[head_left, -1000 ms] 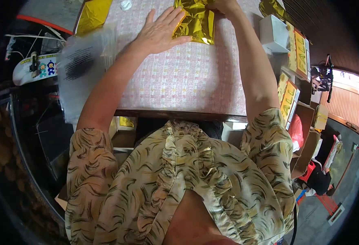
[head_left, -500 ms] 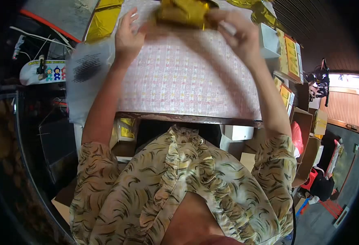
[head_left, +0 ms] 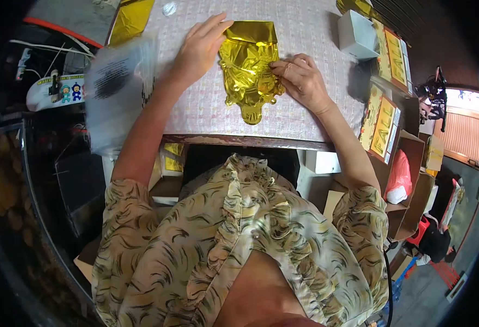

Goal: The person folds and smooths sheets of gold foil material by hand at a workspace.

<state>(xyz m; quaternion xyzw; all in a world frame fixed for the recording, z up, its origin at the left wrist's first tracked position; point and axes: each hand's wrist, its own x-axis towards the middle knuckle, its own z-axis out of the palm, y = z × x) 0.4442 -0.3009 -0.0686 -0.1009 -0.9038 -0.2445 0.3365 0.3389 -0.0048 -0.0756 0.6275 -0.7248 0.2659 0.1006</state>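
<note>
A gold foil balloon [head_left: 245, 71], deflated and crinkled, lies on the checked tablecloth. Its upper end is a smooth, straight-edged fold, and a small rounded tab sticks out at the near end. My left hand [head_left: 200, 50] rests at its upper left edge, fingers stretched out and fingertips touching the foil. At the right edge, my right hand [head_left: 302, 79] has its fingers curled, the thumb and index finger pinching the foil.
Clear plastic bags [head_left: 117, 92] with dark print hang over the table's left side. More gold foil [head_left: 130, 24] lies at the back left. A white box [head_left: 358, 35] and yellow "FALL" boxes [head_left: 395, 60] line the right edge. A small round whitish item [head_left: 169, 8] sits at the back.
The gold foil was blurred in motion at the far side of the table; now it lies flat and nearer to me. Both hands have come down to its edges.
</note>
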